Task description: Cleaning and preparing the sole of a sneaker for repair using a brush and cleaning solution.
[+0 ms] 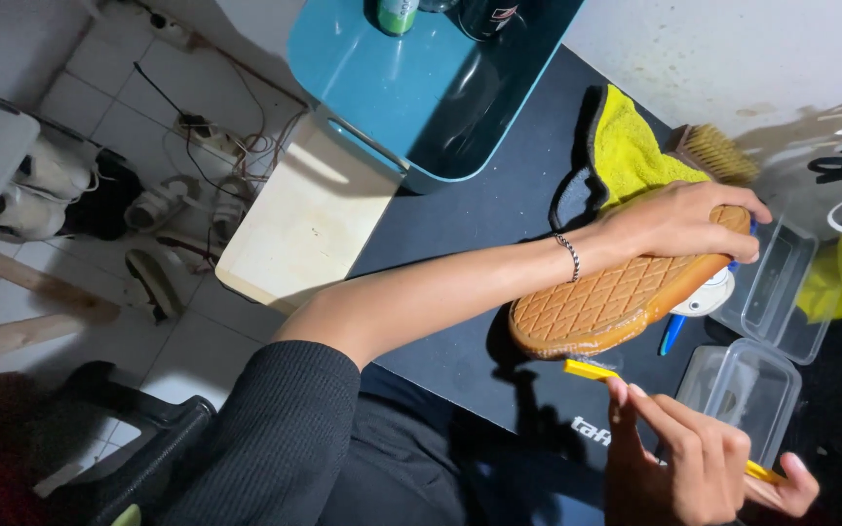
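My left hand (679, 222) grips a shoe (616, 297) turned sole up, its tan rubber sole showing a diamond pattern, above a black mat (484, 229). A beaded bracelet sits on that wrist. My right hand (704, 458) holds a thin yellow tool (592, 370) like a pen, its flat tip just below the sole's edge at the heel end. A blue-and-white object (699, 302) lies partly hidden under the shoe.
A yellow cloth (635, 151) and a wooden brush (713, 151) lie behind the shoe. Two clear plastic containers (772, 292) stand at the right. A teal tray (421, 88) with bottles sits at the back. Shoes and cables litter the tiled floor (148, 117) on the left.
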